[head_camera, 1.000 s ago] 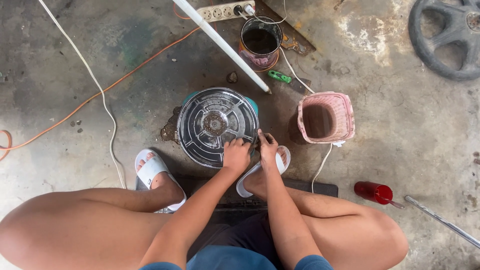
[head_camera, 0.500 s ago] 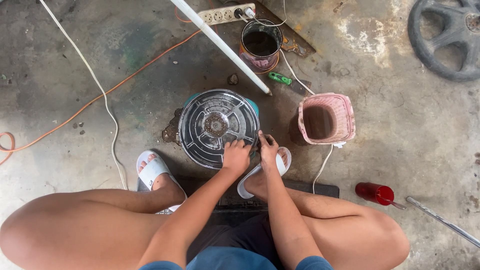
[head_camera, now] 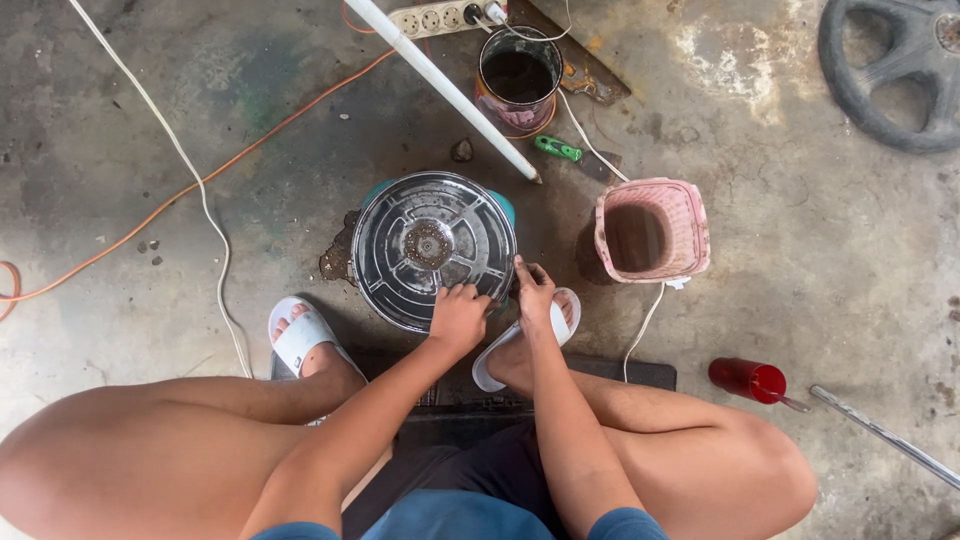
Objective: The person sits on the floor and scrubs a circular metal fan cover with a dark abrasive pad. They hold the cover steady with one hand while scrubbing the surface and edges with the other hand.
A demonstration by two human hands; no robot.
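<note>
On the stained concrete floor (head_camera: 120, 130), directly ahead of the seated person's knees, a round grey metal pan (head_camera: 432, 248) lies base-up over a teal body of which only slivers show at the top rim. The left hand (head_camera: 458, 318) rests on the pan's near edge with fingers curled down onto the metal; whether they pinch anything cannot be told. The right hand (head_camera: 533, 290) sits just beside it at the pan's near right rim, fingertips drawn together against the edge; any small part between them is too small to make out. Both forearms cross the lower frame and hide the near rim of the pan. A white sandal (head_camera: 300, 335) is left of the hands, and a second white sandal (head_camera: 560, 325) lies partly under the right wrist. To the right of the pan stands a pink woven basket (head_camera: 652, 230), with a white cord trailing from beneath it. Beyond the pan, a white tube (head_camera: 440, 85) runs diagonally, its end near the pan's far rim; a rusty tin can (head_camera: 518, 75), a green-handled tool (head_camera: 560, 150) and a power strip (head_camera: 440, 18) lie behind it. An orange cable (head_camera: 200, 180) and a white cable (head_camera: 190, 170) cross the left floor. A red-handled tool (head_camera: 748, 380) lies to the far right.
</note>
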